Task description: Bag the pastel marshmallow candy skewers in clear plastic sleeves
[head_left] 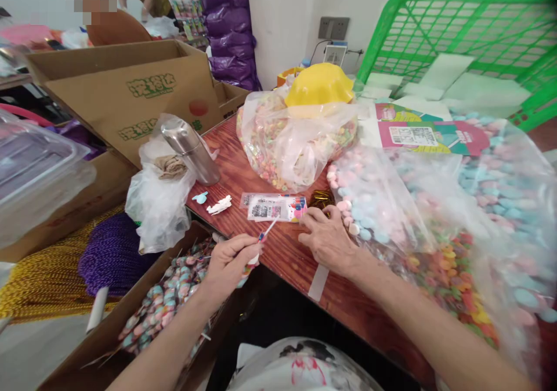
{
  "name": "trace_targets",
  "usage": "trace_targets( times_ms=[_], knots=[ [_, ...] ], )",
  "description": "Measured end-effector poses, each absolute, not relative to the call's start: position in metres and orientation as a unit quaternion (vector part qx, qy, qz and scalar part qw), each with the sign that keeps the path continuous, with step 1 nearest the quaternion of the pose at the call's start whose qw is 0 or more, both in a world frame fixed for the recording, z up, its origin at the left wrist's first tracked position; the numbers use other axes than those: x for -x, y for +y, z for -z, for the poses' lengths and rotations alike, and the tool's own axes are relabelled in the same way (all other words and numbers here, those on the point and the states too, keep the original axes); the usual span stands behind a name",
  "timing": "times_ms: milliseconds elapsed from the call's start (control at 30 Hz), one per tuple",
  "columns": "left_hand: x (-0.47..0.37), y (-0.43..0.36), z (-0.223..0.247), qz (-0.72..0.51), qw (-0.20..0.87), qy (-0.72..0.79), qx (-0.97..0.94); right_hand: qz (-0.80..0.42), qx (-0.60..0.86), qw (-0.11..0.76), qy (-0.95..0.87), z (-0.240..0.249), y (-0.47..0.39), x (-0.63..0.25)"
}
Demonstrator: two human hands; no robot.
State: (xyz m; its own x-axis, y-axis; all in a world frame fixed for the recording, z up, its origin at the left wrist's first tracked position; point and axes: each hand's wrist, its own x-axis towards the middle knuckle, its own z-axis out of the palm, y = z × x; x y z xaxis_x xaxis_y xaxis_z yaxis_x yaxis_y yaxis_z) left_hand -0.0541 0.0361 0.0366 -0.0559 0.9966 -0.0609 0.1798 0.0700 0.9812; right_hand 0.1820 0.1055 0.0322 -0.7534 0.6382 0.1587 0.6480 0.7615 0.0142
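In the head view I see the left hand, fingers pinched around a thin white stick over the counter, just short of some printed cards. The right hand has its fingers loosely curled beside gold strands; I can't tell whether they grip anything.

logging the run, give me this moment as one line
left hand: holds stick | right hand: by gold ties | table: cards, bag
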Motion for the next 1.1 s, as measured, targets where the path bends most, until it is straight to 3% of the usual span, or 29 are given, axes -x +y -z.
trace_targets(
  times_ms=[133, 267, 467, 900, 1100],
  knots=[
    [0.044, 0.038, -0.036, -0.474, 0.614, 0.548, -0.314, 0.033, 0.328, 0.061, -0.942, -0.019, 0.108, -0.171],
    [0.035, 0.038, -0.041, -0.481, 0.669, 0.499, -0.268, 0.022, 0.337, 0.081, -0.938, -0.020, 0.107, -0.173],
    [0.026, 0.038, -0.041, -0.484, 0.670, 0.482, -0.290, 0.014, 0.394, 0.132, -0.909, -0.035, 0.104, -0.192],
    [0.016, 0.029, -0.032, -0.473, 0.657, 0.504, -0.302, 0.037, 0.367, 0.094, -0.925, -0.018, 0.100, -0.173],
    [0.013, 0.032, -0.039, -0.496, 0.640, 0.489, -0.326, 0.043, 0.351, 0.148, -0.924, -0.026, 0.093, -0.173]
  ],
)
